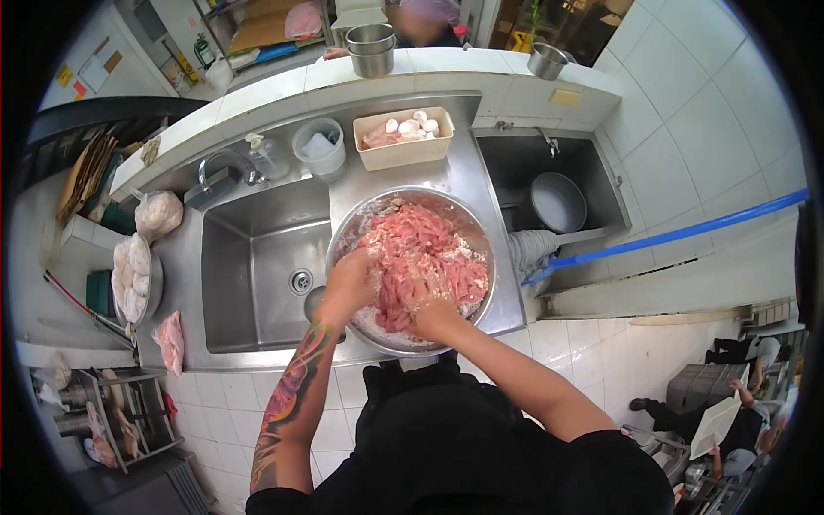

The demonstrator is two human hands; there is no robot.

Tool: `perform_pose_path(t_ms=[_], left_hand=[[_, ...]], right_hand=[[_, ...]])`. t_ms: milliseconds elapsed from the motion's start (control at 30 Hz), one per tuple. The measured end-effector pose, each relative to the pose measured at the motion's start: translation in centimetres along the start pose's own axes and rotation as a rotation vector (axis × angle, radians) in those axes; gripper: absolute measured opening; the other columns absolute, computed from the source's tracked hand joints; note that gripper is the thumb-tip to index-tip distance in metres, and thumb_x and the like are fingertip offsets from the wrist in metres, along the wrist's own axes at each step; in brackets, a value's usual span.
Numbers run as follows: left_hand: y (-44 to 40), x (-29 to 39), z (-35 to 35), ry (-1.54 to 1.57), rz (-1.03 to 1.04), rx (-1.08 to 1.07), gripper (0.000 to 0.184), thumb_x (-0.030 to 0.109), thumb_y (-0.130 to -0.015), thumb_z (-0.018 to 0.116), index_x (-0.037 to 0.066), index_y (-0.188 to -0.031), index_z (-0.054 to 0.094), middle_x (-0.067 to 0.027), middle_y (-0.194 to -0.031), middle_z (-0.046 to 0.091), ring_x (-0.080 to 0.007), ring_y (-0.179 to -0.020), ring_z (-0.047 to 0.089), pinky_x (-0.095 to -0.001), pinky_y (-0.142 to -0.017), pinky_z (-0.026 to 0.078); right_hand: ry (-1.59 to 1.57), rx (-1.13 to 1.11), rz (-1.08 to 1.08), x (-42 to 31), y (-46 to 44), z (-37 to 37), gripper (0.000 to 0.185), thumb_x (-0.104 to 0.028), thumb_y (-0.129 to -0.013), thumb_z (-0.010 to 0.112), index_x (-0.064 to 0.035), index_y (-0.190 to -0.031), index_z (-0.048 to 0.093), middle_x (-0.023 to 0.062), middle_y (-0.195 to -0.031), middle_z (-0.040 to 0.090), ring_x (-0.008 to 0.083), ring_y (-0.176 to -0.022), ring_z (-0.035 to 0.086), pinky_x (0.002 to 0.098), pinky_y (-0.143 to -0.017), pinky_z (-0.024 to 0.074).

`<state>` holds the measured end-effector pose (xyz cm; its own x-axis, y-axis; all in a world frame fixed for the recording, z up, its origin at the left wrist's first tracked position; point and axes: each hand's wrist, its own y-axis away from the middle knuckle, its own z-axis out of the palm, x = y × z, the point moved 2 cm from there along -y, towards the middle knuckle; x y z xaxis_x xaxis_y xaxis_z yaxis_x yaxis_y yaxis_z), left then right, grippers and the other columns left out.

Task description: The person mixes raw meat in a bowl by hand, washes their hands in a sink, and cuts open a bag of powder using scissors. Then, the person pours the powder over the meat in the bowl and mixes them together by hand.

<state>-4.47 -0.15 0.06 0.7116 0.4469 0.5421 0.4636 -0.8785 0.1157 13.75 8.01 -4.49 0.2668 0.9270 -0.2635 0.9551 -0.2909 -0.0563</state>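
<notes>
A large round metal bowl (pixel 490 300) stands on the steel counter, filled with strips of raw pink meat (pixel 416 236). White powder, looking like flour, lies among the strips and along the bowl's wall. At the bowl's left side my left hand (pixel 350 276) reaches into the meat, its fingers sunk among the strips. My right hand (pixel 432 311) presses into the meat nearer the front, coated with powder and bits of meat. Both hands touch the meat; how far their fingers are closed is hidden. A small round metal utensil (pixel 315 302) shows beside my left wrist.
Left of the bowl is a steel sink (pixel 257 249). Behind stand a cream bin (pixel 403 156) with white lumps and a plastic bucket (pixel 319 163). Bagged meat (pixel 170 343) lies at left. A second sink holds a pot (pixel 558 203); a blue pole (pixel 678 230) slants at right. Other people are nearby.
</notes>
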Motion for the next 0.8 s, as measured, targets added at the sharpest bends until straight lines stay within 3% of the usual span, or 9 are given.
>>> perform_pose_path(t_ms=[100, 200, 300, 333, 400, 533, 600, 667, 800], left_hand=[[-0.9, 3.0, 1.2, 0.105, 0.238, 0.249, 0.021, 0.017, -0.084, 0.063, 0.001, -0.096, 0.070, -0.0266, -0.112, 0.065, -0.0425, -0.095, 0.065, -0.0488, -0.084, 0.052], [-2.0, 3.2, 5.1, 0.077, 0.074, -0.121, 0.032, 0.027, -0.091, 0.059, 0.005, -0.112, 0.069, -0.0248, -0.131, 0.058, -0.0391, -0.110, 0.062, -0.0534, -0.102, 0.043], [0.4, 2.0, 8.5, -0.258, 0.199, 0.056, 0.053, 0.037, -0.092, 0.059, 0.007, -0.135, 0.056, -0.0228, -0.149, 0.042, -0.0347, -0.132, 0.049, -0.0719, -0.114, 0.009], [1.5, 2.5, 7.8, -0.259, 0.193, 0.060, 0.053, 0.037, -0.092, 0.059, 0.007, -0.135, 0.056, -0.0228, -0.149, 0.042, -0.0347, -0.132, 0.049, -0.0719, -0.114, 0.009], [3.5, 3.0, 6.7, -0.258, 0.088, 0.021, 0.078, 0.036, -0.084, 0.070, 0.010, -0.150, 0.036, -0.0200, -0.154, 0.036, -0.0468, -0.128, 0.047, -0.0571, -0.109, 0.037], [4.6, 2.3, 7.9, -0.237, -0.097, -0.058, 0.093, 0.030, -0.074, 0.078, 0.004, -0.150, 0.031, -0.0222, -0.147, 0.042, -0.0487, -0.120, 0.052, -0.0519, -0.097, 0.049], [4.0, 2.0, 8.9, -0.156, -0.200, -0.110, 0.088, 0.019, -0.072, 0.077, -0.003, -0.145, 0.035, -0.0263, -0.132, 0.051, -0.0401, -0.108, 0.062, -0.0475, -0.090, 0.054], [3.3, 1.8, 10.0, -0.207, -0.185, -0.085, 0.088, 0.018, -0.071, 0.077, -0.002, -0.145, 0.035, -0.0259, -0.128, 0.054, -0.0401, -0.101, 0.064, -0.0466, -0.084, 0.055], [1.0, -0.5, 14.1, -0.188, -0.229, -0.012, 0.085, 0.013, -0.070, 0.076, -0.002, -0.144, 0.037, -0.0248, -0.104, 0.065, -0.0412, -0.084, 0.068, -0.0448, -0.075, 0.057]], right_hand=[[-0.198, -0.207, -0.059, 2.5, -0.6, -1.2, 0.054, -0.028, -0.079, 0.070, -0.0129, -0.131, 0.061, 0.0236, -0.146, 0.044, 0.0436, -0.129, 0.046, 0.0482, -0.102, 0.0451], [-0.474, -0.317, -0.018, 6.9, -2.6, -2.8, 0.039, -0.027, -0.081, 0.069, -0.0127, -0.117, 0.069, 0.0211, -0.133, 0.055, 0.0381, -0.117, 0.057, 0.0438, -0.095, 0.0491], [-0.663, -0.347, 0.221, 10.0, -4.4, -3.5, 0.026, -0.026, -0.084, 0.067, -0.0116, -0.104, 0.075, 0.0174, -0.113, 0.068, 0.0339, -0.099, 0.066, 0.0395, -0.086, 0.0528], [-0.689, -0.178, 0.275, 10.7, -4.9, -3.8, 0.026, -0.027, -0.086, 0.066, -0.0089, -0.103, 0.073, 0.0172, -0.109, 0.069, 0.0336, -0.096, 0.067, 0.0387, -0.083, 0.0527], [-0.719, -0.017, 0.319, 12.3, -6.3, -2.5, 0.026, -0.027, -0.088, 0.065, -0.0062, -0.102, 0.072, 0.0170, -0.105, 0.069, 0.0333, -0.092, 0.068, 0.0379, -0.081, 0.0526], [-0.567, 0.334, 0.011, 15.3, -11.2, 1.6, 0.034, -0.032, -0.092, 0.067, -0.0048, -0.112, 0.065, 0.0105, -0.080, 0.070, 0.0236, -0.080, 0.068, 0.0365, -0.077, 0.0527], [-1.080, -0.084, 0.386, 16.5, -14.0, 4.5, 0.038, -0.037, -0.093, 0.068, -0.0033, -0.109, 0.064, 0.0073, -0.078, 0.068, 0.0186, -0.075, 0.065, 0.0349, -0.075, 0.0525], [-1.151, -0.276, 0.396, 17.9, -16.1, 7.2, 0.056, -0.057, -0.094, 0.060, -0.0027, -0.108, 0.064, 0.0038, -0.076, 0.067, 0.0165, -0.069, 0.062, 0.0336, -0.071, 0.0524], [-1.013, -0.319, 0.720, 16.6, -17.3, 11.3, 0.088, -0.080, -0.088, 0.039, -0.0087, -0.137, 0.057, 0.0149, -0.126, 0.063, 0.0219, -0.115, 0.056, 0.0402, -0.101, 0.0418]])
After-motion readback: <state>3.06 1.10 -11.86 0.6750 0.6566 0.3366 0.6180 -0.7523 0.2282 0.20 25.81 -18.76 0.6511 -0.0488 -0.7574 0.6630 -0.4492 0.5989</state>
